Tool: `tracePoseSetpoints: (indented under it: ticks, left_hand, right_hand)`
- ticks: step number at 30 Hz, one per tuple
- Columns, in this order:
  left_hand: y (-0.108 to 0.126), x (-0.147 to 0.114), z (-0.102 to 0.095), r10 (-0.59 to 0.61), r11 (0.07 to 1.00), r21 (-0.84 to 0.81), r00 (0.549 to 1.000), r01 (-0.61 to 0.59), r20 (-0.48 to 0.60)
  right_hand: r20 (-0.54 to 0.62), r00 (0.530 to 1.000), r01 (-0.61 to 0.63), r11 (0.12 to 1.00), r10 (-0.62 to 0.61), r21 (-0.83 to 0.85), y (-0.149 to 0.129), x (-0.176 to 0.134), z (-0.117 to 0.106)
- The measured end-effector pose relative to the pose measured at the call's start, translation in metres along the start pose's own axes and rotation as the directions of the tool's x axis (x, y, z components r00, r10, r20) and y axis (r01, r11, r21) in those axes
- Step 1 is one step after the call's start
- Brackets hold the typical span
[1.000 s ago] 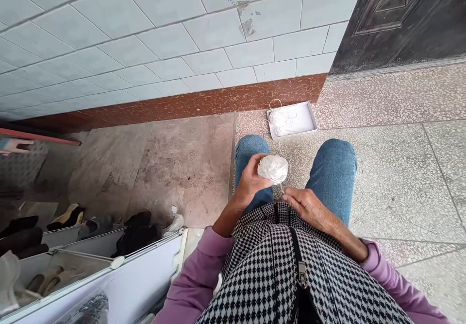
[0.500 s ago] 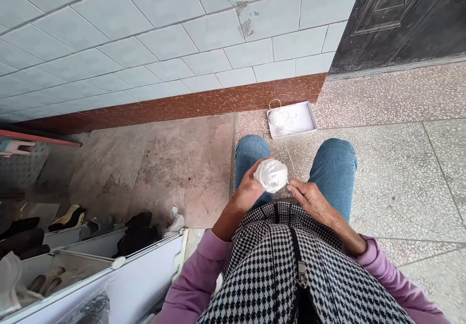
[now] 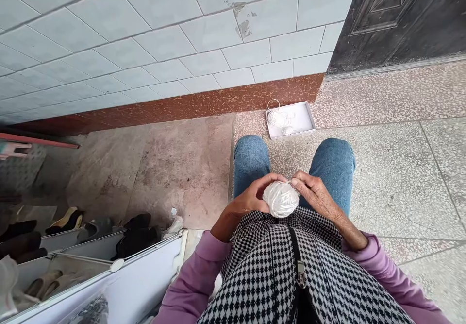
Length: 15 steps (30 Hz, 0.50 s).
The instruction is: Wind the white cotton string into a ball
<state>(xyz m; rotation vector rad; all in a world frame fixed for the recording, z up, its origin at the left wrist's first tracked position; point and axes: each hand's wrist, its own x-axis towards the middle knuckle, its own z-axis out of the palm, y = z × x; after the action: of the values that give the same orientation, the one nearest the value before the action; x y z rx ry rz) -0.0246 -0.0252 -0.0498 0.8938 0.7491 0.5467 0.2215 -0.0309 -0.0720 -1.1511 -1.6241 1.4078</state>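
A ball of white cord sits above my lap, with my left hand wrapped round its left side. At the ball's upper right, my right hand pinches, thumb against fingers, on the cord where it meets the ball. The strand itself is mostly hidden by the fingertips. On the floor beyond my knees lies a shallow white box. Loose coils of white cord rest in its left part, and one loop rises over the rim.
A tiled wall with a red-brown base runs behind the box. At the lower left stands a white rack holding several shoes. A dark door is at the upper right. My knees flank the space before the box.
The ball has come down and slightly right, nearer my lap, and has turned in my left hand. My right hand has moved slightly up and right, to the ball's top edge.
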Motion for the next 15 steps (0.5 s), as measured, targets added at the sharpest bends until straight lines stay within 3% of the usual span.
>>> tracePoseSetpoints:
  ticks: [4, 7, 9, 11, 13, 15]
  left_hand:
    - [-0.004, 0.004, 0.002, 0.105, 0.963, -0.222, 0.969, -0.155, -0.224]
    - [-0.005, 0.017, 0.001, 0.183, 0.964, -0.099, 0.885, -0.247, -0.428]
    - [-0.004, 0.023, 0.001, 0.227, 0.973, 0.078, 0.842, -0.216, -0.49]
    - [-0.003, 0.025, 0.002, 0.235, 0.962, 0.236, 0.856, -0.137, -0.461]
    - [-0.003, 0.022, 0.006, 0.189, 0.94, 0.334, 0.911, -0.061, -0.366]
    - [-0.004, 0.018, 0.01, 0.111, 0.943, 0.332, 0.964, -0.026, -0.24]
  right_hand:
    - [0.031, 0.999, -0.028, 0.997, 0.03, -0.067, 0.003, -0.007, 0.015]
    - [0.159, 0.987, 0.012, 0.994, 0.006, -0.11, -0.012, -0.016, 0.023]
    - [0.241, 0.97, 0.057, 0.991, -0.026, -0.122, -0.026, -0.019, 0.023]
    - [0.247, 0.967, 0.092, 0.987, -0.057, -0.13, -0.036, -0.017, 0.015]
    - [0.164, 0.984, 0.095, 0.986, -0.072, -0.134, -0.036, -0.009, 0.002]
    - [0.053, 0.997, 0.065, 0.992, -0.059, -0.109, -0.027, 0.001, -0.01]
